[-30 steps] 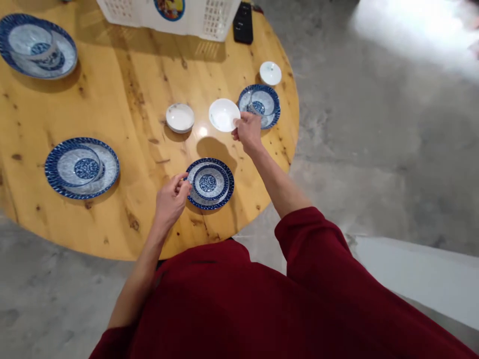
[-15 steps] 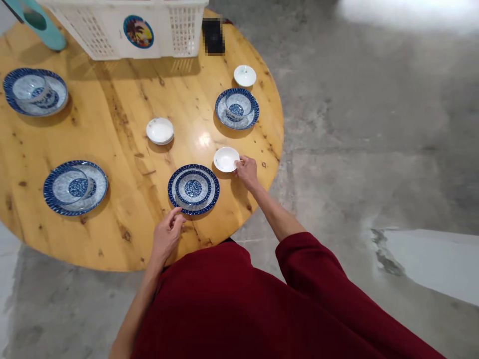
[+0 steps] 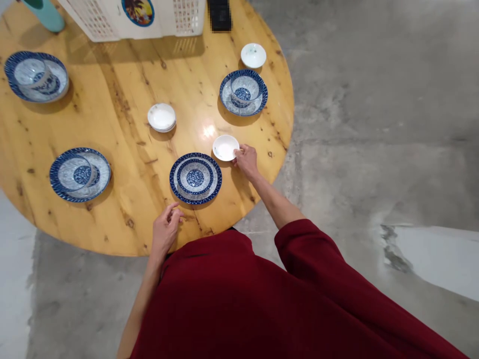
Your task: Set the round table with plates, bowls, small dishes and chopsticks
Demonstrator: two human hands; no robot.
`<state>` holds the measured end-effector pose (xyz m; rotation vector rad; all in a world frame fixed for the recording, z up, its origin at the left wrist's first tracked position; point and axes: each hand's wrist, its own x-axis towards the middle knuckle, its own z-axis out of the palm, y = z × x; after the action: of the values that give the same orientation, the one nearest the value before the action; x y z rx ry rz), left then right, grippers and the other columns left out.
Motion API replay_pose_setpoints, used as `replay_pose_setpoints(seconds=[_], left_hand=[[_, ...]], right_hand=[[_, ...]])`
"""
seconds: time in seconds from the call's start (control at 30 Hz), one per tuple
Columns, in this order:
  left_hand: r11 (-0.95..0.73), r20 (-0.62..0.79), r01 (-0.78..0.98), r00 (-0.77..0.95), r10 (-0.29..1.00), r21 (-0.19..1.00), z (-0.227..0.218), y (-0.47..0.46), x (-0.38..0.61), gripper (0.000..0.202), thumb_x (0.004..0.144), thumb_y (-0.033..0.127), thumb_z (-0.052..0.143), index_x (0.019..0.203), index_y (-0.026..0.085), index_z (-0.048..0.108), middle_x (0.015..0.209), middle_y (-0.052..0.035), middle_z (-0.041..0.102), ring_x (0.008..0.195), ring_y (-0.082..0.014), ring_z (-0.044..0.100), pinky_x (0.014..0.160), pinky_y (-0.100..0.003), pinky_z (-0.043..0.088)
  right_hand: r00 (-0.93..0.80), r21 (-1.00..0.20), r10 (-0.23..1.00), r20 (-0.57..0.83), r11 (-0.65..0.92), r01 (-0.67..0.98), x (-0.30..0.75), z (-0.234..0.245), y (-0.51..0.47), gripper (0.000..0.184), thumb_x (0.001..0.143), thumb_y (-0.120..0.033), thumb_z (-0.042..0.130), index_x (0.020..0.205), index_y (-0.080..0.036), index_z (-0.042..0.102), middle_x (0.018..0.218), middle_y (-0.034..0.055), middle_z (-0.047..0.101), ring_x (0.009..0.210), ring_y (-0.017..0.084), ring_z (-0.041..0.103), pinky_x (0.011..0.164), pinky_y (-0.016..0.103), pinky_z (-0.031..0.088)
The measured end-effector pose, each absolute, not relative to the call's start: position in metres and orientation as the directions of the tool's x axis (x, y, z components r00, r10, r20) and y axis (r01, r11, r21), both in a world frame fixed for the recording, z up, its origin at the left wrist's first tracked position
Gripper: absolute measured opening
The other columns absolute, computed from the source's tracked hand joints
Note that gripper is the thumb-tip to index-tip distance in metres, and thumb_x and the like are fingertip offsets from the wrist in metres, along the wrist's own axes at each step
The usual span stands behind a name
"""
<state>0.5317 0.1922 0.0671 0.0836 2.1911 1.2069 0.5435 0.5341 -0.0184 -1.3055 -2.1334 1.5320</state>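
Observation:
My right hand (image 3: 246, 160) pinches the right rim of a small white dish (image 3: 224, 149), beside the upper right of a blue-and-white plate (image 3: 173, 180). On that plate sits a matching bowl (image 3: 195, 177), seen from straight above. My left hand (image 3: 166, 227) is at the table's near edge, fingers loosely bent and apart, holding nothing. Its fingertips are just below and left of the plate's rim. A short stack of small white dishes (image 3: 161, 116) lies farther back, to the left of the held dish.
Other plates with bowls on the round wooden table (image 3: 130, 144): a near-left plate (image 3: 106, 174), a far-left plate (image 3: 64, 80) and a right plate (image 3: 263, 94). Another white dish (image 3: 253, 55) lies behind the latter. At the back stand a white basket (image 3: 160, 20), a blurred black object (image 3: 220, 15) and a turquoise item (image 3: 48, 17).
The view has tilted, so the table sits higher in the picture. My left fingertips have drawn slightly back from the plate's rim. The held dish is slightly closer to the plate.

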Motion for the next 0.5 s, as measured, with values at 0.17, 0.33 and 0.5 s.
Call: replay_pose_setpoints(seconds=[0.17, 0.33, 0.5], left_hand=[[0.582, -0.497, -0.235, -0.798, 0.342, 0.778, 0.0655, 0.1937, 0.5311, 0.059, 0.083, 0.058, 0.055, 0.121, 0.014, 0.069, 0.085, -0.0048, 0.076, 0.074, -0.018, 0.072, 0.07, -0.027, 0.055], [0.574, -0.505, -0.243, -0.788, 0.353, 0.782, 0.0636, 0.1947, 0.5312, 0.061, 0.083, 0.058, 0.056, 0.122, 0.013, 0.069, 0.086, -0.0054, 0.076, 0.075, -0.0184, 0.072, 0.07, -0.027, 0.055], [0.583, -0.507, -0.236, -0.784, 0.358, 0.778, 0.0639, 0.1938, 0.5307, 0.06, 0.084, 0.056, 0.055, 0.122, 0.012, 0.069, 0.087, -0.006, 0.076, 0.075, -0.0186, 0.072, 0.069, -0.028, 0.056]], right_hand=[[-0.588, -0.845, 0.741, -0.326, 0.051, 0.532, 0.5478, -0.0168, 0.5349, 0.034, 0.086, -0.03, 0.054, 0.111, -0.013, 0.071, 0.064, 0.0016, 0.064, 0.061, 0.021, 0.066, 0.065, 0.034, 0.059], [-0.588, -0.842, 0.741, -0.324, 0.058, 0.537, 0.5462, -0.0174, 0.5359, 0.036, 0.087, -0.035, 0.055, 0.112, -0.015, 0.071, 0.065, 0.0017, 0.064, 0.062, 0.021, 0.066, 0.067, 0.035, 0.059], [-0.58, -0.848, 0.753, -0.311, 0.055, 0.527, 0.5417, -0.0159, 0.5376, 0.035, 0.087, -0.035, 0.056, 0.111, -0.014, 0.07, 0.065, 0.0028, 0.063, 0.061, 0.021, 0.066, 0.066, 0.035, 0.059]])
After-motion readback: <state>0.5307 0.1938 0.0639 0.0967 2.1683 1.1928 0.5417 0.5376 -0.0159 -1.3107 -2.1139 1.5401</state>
